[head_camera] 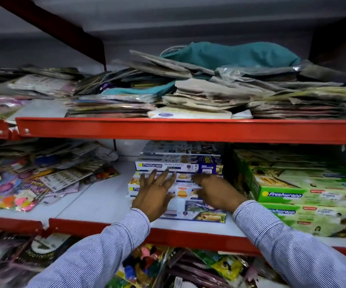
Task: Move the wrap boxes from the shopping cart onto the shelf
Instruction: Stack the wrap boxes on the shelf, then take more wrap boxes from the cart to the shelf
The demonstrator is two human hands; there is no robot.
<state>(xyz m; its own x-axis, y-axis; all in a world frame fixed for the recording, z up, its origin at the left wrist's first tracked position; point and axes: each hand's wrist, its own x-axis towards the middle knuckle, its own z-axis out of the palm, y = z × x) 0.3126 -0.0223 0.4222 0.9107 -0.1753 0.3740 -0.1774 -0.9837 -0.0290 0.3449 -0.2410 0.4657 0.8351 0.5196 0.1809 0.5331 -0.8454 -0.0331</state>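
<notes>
red rails, white boards, blue and green cartons

the shelf [109, 202] is white with red edges; wrap boxes [178, 166] are white and blue, the neighbouring boxes [305, 196] green; sleeves [113, 244] show fine blue-white stripes; a teal cloth [230, 54] lies above.

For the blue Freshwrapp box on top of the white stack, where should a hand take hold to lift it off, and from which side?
Likely by its two short ends, coming from the front. The blue Freshwrapp box lies flat and lengthwise along the shelf, long face forward. The left end is free; the right end sits close to the green boxes, so slide it forward first. Both hands, left and right, are on the white boxes below.
</notes>
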